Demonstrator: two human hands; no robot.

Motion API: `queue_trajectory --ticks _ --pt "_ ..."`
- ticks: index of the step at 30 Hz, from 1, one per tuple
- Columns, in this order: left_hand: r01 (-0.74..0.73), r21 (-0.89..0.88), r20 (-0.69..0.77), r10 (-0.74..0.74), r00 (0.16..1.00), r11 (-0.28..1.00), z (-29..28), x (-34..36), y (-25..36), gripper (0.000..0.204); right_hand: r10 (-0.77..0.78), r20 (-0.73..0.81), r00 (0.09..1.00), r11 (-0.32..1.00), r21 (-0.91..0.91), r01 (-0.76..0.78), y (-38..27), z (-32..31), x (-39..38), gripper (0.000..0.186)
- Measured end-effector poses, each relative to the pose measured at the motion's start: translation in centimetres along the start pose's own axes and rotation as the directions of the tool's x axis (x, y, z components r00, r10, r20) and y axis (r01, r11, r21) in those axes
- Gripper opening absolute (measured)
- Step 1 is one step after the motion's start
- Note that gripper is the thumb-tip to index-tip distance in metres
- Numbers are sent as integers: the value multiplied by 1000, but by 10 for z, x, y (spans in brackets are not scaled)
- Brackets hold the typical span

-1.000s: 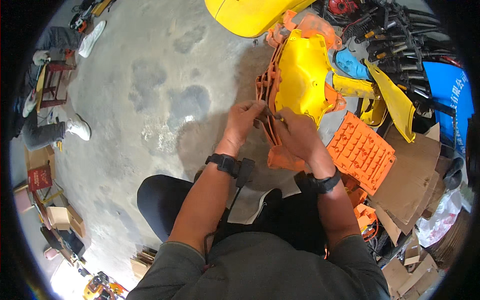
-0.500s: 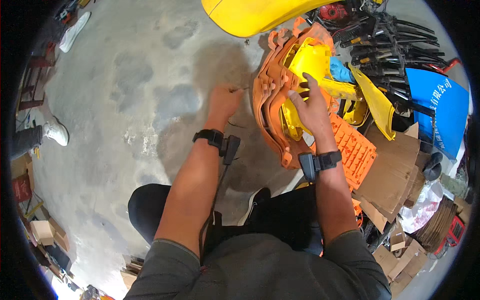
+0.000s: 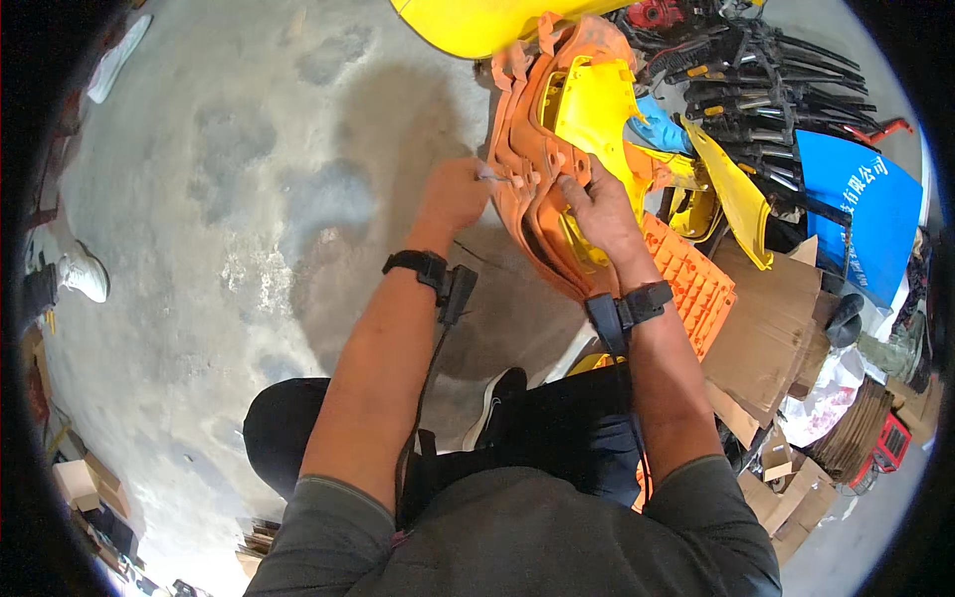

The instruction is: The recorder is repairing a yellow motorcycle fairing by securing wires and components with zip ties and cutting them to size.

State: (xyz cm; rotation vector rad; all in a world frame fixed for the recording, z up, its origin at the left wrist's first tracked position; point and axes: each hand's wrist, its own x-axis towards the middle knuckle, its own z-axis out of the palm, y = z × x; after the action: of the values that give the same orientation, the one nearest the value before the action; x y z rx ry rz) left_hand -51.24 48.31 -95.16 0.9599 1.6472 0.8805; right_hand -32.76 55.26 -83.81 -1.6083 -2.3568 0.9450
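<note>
A stack of nested orange curved plastic panels [image 3: 527, 149] stands on edge in front of me, with a yellow plastic panel [image 3: 602, 104] on its right side. My left hand [image 3: 458, 194] is closed at the stack's left edge, pinching a thin wire-like piece that points toward the tabs of the panels. A dark thin strand [image 3: 479, 255] shows below that hand. My right hand [image 3: 604, 211] grips the stack from the right, its thumb against the orange edge and its fingertips partly hidden. Both wrists wear black straps with small devices.
Further right lie a yellow curved piece [image 3: 736, 194], a blue glove [image 3: 660, 127], an orange grid panel [image 3: 686, 284], flattened cardboard [image 3: 761, 318] and a blue board [image 3: 860, 214]. Black fork-like parts [image 3: 756, 109] are piled behind. A large yellow panel [image 3: 477, 25] lies ahead. A person's white shoe [image 3: 84, 272] is at left.
My right hand has come down from above the yellow panel onto the orange stack. My left hand has moved slightly to meet the stack's left edge. The view has shifted a little.
</note>
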Motion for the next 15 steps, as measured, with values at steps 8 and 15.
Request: queue_trajectory --ticks 8,15 --pt "-115 -177 -83 102 991 977 34 0 -18 20 -75 16 997 997 -23 75 3 -3 3 44" --pt "-160 -117 -161 140 977 980 33 -20 8 27 99 103 990 994 44 -104 -3 -9 2 47"
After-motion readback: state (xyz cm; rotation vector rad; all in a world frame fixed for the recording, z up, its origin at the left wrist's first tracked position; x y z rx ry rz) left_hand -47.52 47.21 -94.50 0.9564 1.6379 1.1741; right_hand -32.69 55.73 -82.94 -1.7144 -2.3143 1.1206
